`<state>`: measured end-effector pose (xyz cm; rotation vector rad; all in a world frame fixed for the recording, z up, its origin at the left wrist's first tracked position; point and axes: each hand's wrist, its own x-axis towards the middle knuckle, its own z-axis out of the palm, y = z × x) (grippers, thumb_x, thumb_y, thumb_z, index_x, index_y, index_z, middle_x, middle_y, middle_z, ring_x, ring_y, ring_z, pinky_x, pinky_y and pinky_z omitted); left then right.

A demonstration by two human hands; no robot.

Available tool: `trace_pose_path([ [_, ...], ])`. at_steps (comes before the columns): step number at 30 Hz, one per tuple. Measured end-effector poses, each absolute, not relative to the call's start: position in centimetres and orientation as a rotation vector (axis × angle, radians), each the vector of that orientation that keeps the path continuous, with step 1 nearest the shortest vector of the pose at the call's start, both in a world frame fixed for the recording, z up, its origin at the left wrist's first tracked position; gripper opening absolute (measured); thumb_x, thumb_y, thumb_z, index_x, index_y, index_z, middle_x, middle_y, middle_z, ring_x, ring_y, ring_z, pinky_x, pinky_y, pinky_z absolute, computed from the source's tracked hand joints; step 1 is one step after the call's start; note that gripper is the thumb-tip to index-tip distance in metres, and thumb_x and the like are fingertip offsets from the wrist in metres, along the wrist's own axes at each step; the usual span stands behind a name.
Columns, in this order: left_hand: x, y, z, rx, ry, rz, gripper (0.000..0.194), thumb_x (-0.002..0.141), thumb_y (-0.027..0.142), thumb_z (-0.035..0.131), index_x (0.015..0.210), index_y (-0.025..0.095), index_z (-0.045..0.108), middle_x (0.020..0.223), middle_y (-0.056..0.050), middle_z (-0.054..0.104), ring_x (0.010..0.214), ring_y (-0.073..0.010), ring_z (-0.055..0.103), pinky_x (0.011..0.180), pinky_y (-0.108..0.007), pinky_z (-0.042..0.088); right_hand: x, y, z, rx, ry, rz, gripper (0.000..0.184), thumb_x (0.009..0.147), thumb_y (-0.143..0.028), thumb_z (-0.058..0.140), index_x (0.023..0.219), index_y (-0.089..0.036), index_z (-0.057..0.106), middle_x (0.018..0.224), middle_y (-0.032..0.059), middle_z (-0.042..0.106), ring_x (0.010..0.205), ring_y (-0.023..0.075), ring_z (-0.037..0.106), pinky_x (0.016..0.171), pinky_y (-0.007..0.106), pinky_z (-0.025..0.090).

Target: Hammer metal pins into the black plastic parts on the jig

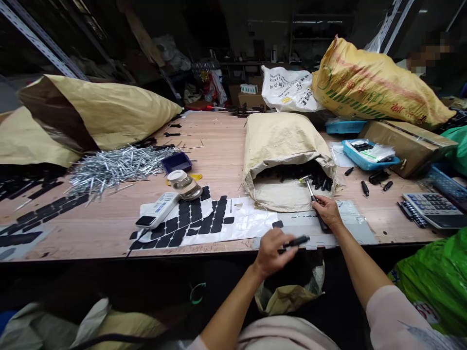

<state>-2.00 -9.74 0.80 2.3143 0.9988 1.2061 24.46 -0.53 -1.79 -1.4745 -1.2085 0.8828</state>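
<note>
- yellow woven sack (379, 82): red and green printed characters, seen upside down, not legible.
- white plastic bag (288, 90): dark printed lines and a yellow mark, too small to read.
- calculator (436, 209): key markings present (blurred, none readable).
- green bag (438, 279): red print at its edge, unreadable.

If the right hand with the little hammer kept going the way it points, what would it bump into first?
Probably the open tan paper sack of black parts: the right hand aims its small metal-headed hammer at the sack's mouth, though depth is unclear.
</note>
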Motion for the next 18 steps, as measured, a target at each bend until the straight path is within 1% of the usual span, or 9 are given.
trace_pose_path([
  [3, -3.8, -14.1, -1.2, 2.566, 0.955, 1.025, 0.018, 0.089, 0.034, 0.065, 0.105, 0.029, 0.071, 0.071, -0.003, 0.061, 0.066, -0.0177, 0.057, 0.061, -0.033, 0.044, 24.3, -0.7, -1.6, -1.476, -1.231, 0.866, 0.060, 0.071, -0.046, 0.071, 0.117, -0.007, 0.073, 0.078, 0.0071, 0.072, 0.062, 0.0192, 0.064, 0.053, 0.029, 0.054],
  [5, -4.3, -15.4, -1.8, 2.658, 0.981, 0.892, 0.018, 0.088, 0.034, 0.065, 0.105, 0.030, 0.071, 0.072, -0.003, 0.062, 0.065, -0.0177, 0.057, 0.059, -0.034, 0.043, 24.2, -0.8, -1.5, -1.477, -1.246, 0.835, 0.060, 0.072, -0.046, 0.071, 0.116, -0.006, 0.073, 0.080, 0.0079, 0.073, 0.065, 0.0198, 0.065, 0.057, 0.030, 0.055],
  [7, -4.1, -15.5, -1.5, 2.661, 0.981, 0.834, 0.017, 0.088, 0.035, 0.066, 0.103, 0.029, 0.072, 0.074, -0.004, 0.063, 0.066, -0.0178, 0.058, 0.059, -0.034, 0.045, 24.2, -1.0, -1.4, -1.483, -1.262, 0.801, 0.057, 0.072, -0.045, 0.071, 0.115, -0.007, 0.074, 0.080, 0.0077, 0.073, 0.068, 0.0201, 0.066, 0.062, 0.031, 0.056],
  [9, -3.1, -14.1, -0.4, 2.586, 1.011, 0.850, 0.016, 0.090, 0.035, 0.063, 0.099, 0.028, 0.073, 0.077, -0.005, 0.064, 0.069, -0.0178, 0.060, 0.061, -0.033, 0.047, 24.1, -1.1, -1.4, -1.490, -1.276, 0.777, 0.054, 0.073, -0.044, 0.070, 0.113, -0.008, 0.075, 0.081, 0.0070, 0.073, 0.069, 0.0199, 0.066, 0.067, 0.032, 0.056],
  [11, -1.6, -11.0, 1.3, 2.450, 1.138, 0.902, 0.019, 0.093, 0.035, 0.057, 0.096, 0.027, 0.074, 0.079, -0.006, 0.064, 0.075, -0.0176, 0.061, 0.066, -0.032, 0.049, 24.0, -1.1, -1.3, -1.497, -1.288, 0.764, 0.052, 0.073, -0.044, 0.070, 0.112, -0.010, 0.075, 0.082, 0.0067, 0.073, 0.070, 0.0198, 0.067, 0.068, 0.031, 0.056],
  [13, 0.1, -6.1, 2.9, 2.275, 1.342, 0.946, 0.024, 0.095, 0.036, 0.053, 0.097, 0.025, 0.074, 0.083, -0.006, 0.066, 0.080, -0.0174, 0.062, 0.073, -0.031, 0.050, 24.0, -1.1, -1.3, -1.505, -1.293, 0.757, 0.051, 0.073, -0.044, 0.069, 0.111, -0.010, 0.075, 0.082, 0.0066, 0.073, 0.069, 0.0197, 0.067, 0.067, 0.031, 0.055],
  [15, 1.8, -0.3, 4.1, 2.132, 1.562, 0.933, 0.026, 0.094, 0.035, 0.052, 0.102, 0.022, 0.073, 0.087, -0.006, 0.066, 0.084, -0.0181, 0.062, 0.074, -0.030, 0.049, 23.9, -1.0, -1.2, -1.513, -1.295, 0.751, 0.052, 0.072, -0.044, 0.069, 0.111, -0.010, 0.075, 0.080, 0.0063, 0.073, 0.067, 0.0191, 0.066, 0.065, 0.030, 0.055],
  [18, 3.9, 7.7, 4.7, 1.986, 1.867, 0.854, 0.025, 0.090, 0.033, 0.058, 0.106, 0.020, 0.073, 0.101, -0.009, 0.069, 0.101, -0.0232, 0.061, 0.084, -0.032, 0.048, 23.9, -0.8, -1.2, -1.526, -1.301, 0.769, 0.055, 0.074, -0.046, 0.067, 0.113, -0.008, 0.074, 0.074, 0.0052, 0.071, 0.059, 0.0169, 0.061, 0.058, 0.028, 0.053],
])
